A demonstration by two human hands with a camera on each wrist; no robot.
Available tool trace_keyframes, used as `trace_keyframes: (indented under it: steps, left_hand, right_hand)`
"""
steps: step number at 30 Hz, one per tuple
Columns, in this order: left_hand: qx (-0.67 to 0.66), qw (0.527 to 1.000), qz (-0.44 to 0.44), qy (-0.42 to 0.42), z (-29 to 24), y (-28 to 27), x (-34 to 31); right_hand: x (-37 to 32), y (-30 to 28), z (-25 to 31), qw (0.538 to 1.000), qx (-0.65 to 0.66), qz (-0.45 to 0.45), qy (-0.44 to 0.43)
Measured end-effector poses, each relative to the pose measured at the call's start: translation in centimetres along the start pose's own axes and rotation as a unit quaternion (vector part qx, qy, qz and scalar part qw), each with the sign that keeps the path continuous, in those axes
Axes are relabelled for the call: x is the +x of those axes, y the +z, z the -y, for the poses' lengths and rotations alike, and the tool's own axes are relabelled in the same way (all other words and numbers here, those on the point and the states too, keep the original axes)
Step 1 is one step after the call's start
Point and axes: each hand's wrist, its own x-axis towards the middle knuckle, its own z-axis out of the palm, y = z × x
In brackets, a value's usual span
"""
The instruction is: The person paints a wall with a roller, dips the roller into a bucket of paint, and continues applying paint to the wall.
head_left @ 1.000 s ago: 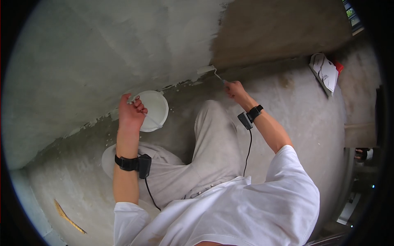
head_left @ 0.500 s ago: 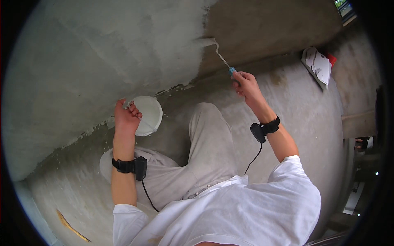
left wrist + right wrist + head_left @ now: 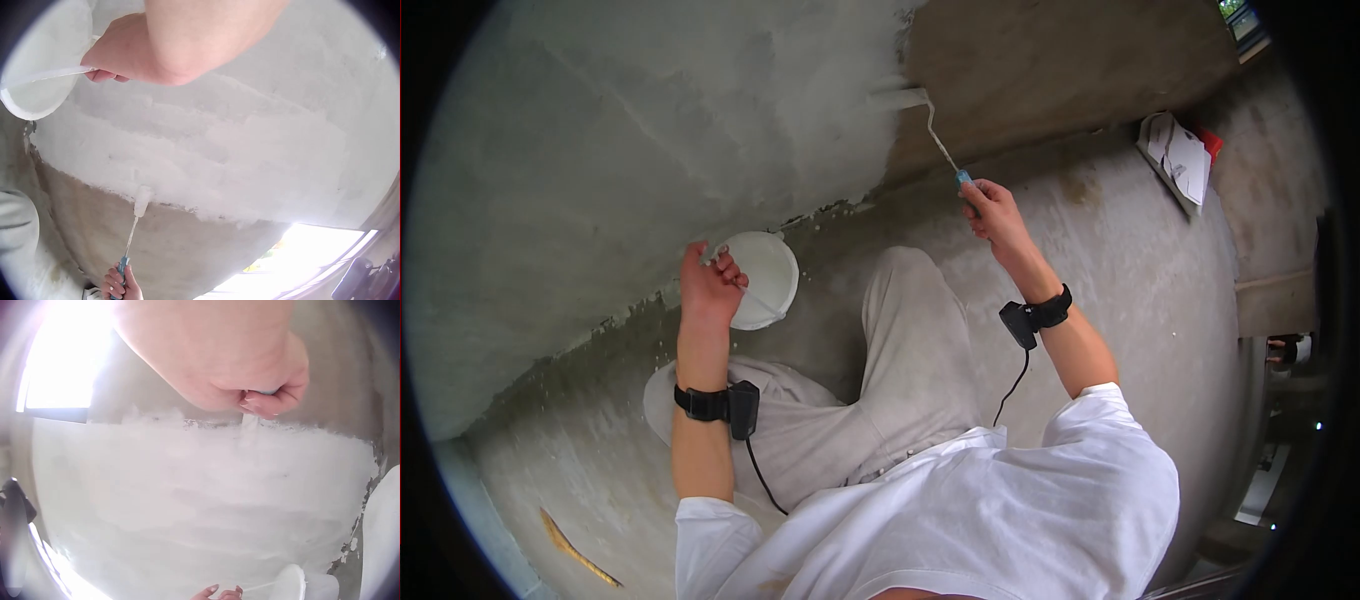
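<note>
My right hand (image 3: 1000, 215) grips the blue handle (image 3: 964, 178) of a small paint roller. Its white roller head (image 3: 900, 99) lies against the wall (image 3: 700, 110), at the border between the pale coated part and the bare brown part (image 3: 1040, 80). The left wrist view shows the roller head (image 3: 143, 199) across that border. My left hand (image 3: 712, 285) holds the thin bail handle (image 3: 53, 74) of a white bucket (image 3: 794, 300), fingers curled round it. The bucket is tipped, its round mouth facing up toward me, with pale paint inside.
My bent leg (image 3: 915, 330) stands between the bucket and my right arm. White drips dot the concrete floor (image 3: 1140, 290) along the wall's foot. A folded white board (image 3: 1180, 160) lies at the right, beside a red thing (image 3: 1210, 145). A yellowish stick (image 3: 575, 548) lies at lower left.
From the wall's foot, the roller and right hand have moved up the wall, then stayed nearly in place over the last half second. The left hand still holds the bucket.
</note>
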Motion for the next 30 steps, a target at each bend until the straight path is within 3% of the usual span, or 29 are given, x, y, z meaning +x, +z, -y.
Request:
trace_keyframes:
  steps: [5,12,15,16,18,20,25,30]
  left_hand:
    - [0.004,1.0,0.012,0.013,0.0,0.0,-0.4]
    - [0.067,0.993,0.097,-0.007,-0.7,0.0,-0.4]
    - [0.083,0.99,0.112,-0.011,-0.7,0.3,-0.6]
    - [0.089,0.989,0.119,-0.016,-0.7,0.4,-0.7]
    - [0.099,0.988,0.119,-0.02,-0.9,0.5,-0.9]
    - [0.108,0.986,0.122,-0.023,-1.1,0.5,-0.8]
    - [0.115,0.982,0.146,-0.041,-1.3,0.7,-0.8]
    - [0.117,0.98,0.153,-0.043,-1.4,0.6,-0.8]
  right_hand:
    - [-0.1,0.6,-1.4,0.999,-0.023,0.028,0.025]
    - [-5.8,6.2,-1.5,0.97,-0.204,0.12,0.051]
    - [-6.9,8.0,-1.7,0.931,-0.302,0.197,-0.058]
    - [-7.1,8.7,-2.0,0.932,-0.299,0.198,-0.057]
    - [-7.3,10.3,-2.4,0.905,-0.348,0.196,-0.149]
    - [-7.5,11.5,-2.1,0.9,-0.362,0.202,-0.132]
    - [-7.4,13.5,-2.7,0.883,-0.367,0.198,-0.213]
    - [-7.1,14.2,-2.7,0.867,-0.401,0.207,-0.213]
